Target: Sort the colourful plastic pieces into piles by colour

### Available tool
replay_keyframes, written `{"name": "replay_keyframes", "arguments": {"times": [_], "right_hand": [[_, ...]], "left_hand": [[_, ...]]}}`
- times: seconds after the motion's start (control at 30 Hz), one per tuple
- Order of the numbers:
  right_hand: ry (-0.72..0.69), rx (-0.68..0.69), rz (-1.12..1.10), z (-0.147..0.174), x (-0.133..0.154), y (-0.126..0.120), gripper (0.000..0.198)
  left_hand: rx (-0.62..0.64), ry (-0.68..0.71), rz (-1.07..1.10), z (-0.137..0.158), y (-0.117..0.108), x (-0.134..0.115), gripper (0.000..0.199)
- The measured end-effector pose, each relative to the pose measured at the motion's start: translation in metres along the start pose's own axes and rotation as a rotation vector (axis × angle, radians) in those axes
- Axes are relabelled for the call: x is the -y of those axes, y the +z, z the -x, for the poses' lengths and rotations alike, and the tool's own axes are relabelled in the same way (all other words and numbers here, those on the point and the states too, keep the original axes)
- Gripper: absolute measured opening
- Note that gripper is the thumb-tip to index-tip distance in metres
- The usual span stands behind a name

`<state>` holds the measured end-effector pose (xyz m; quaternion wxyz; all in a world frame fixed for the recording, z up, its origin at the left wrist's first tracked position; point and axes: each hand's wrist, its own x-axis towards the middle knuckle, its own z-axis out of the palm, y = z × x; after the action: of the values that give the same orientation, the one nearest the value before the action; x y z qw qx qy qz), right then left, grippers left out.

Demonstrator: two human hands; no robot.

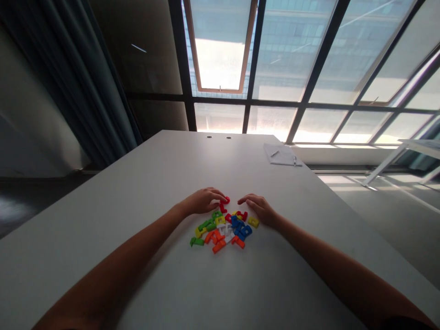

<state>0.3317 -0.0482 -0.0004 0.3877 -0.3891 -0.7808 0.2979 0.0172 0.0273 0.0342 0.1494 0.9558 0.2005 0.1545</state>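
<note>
Plastic pieces (237,231): a loose heap of small notched and bent shapes in red, green, yellow, blue, white and orange, on the near half of the white table (154,178), between the person's forearms.
Red pieces (223,208): two at the far edge, one beyond the other, the farther with a hooked outline; more red lies among the heap's far right part.
Green pieces (197,241): strung along the left side, one set at the near left corner with an end standing up.
Yellow piece (253,222): blocky, with a notch or hole in its face, at the right edge near the right hand; other yellow shows farther left.
Blue pieces (237,222): clustered tightly right of centre, overlapping.
White pieces (226,230): in the middle, partly covered, their outlines hard to separate.
Orange pieces (219,247): bright, along the near edge, some stacked crosswise.
Left hand (205,201): palm down, fingers bent, fingertips at the farther red piece; whether it grips that piece cannot be told.
Right hand (260,207): loosely curled, index finger stretched inward, thumb apart, with nothing visible in its hold.
Far right of table: paper sheets (284,158) with a pen (274,153) on top.
</note>
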Motion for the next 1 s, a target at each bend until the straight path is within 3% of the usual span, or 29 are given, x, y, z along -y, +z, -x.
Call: {"name": "replay_keyframes", "arguments": {"times": [0.23, 0.37, 0.5, 0.67, 0.83, 1.0], "right_hand": [[0.113, -0.039, -0.109, -0.004, -0.004, 0.005, 0.052], [0.119, -0.014, -0.111, -0.004, -0.005, 0.007, 0.049], [0.091, 0.008, -0.098, -0.004, -0.004, 0.008, 0.043], [0.059, 0.008, -0.029, -0.004, -0.004, 0.010, 0.036], [0.049, 0.034, 0.031, -0.006, -0.004, 0.009, 0.033], [0.039, 0.035, 0.094, -0.007, -0.003, 0.007, 0.030]], "left_hand": [[0.030, -0.260, -0.142, -0.001, -0.006, 0.033, 0.051], [0.046, -0.450, -0.366, -0.025, -0.010, 0.059, 0.055], [0.013, -0.619, -0.429, -0.052, -0.009, 0.080, 0.055], [-0.085, -0.676, -0.426, -0.065, -0.002, 0.086, 0.069], [-0.290, -0.712, -0.513, -0.060, 0.005, 0.080, 0.058], [-0.198, -0.695, -0.471, -0.061, 0.006, 0.084, 0.044]]}}
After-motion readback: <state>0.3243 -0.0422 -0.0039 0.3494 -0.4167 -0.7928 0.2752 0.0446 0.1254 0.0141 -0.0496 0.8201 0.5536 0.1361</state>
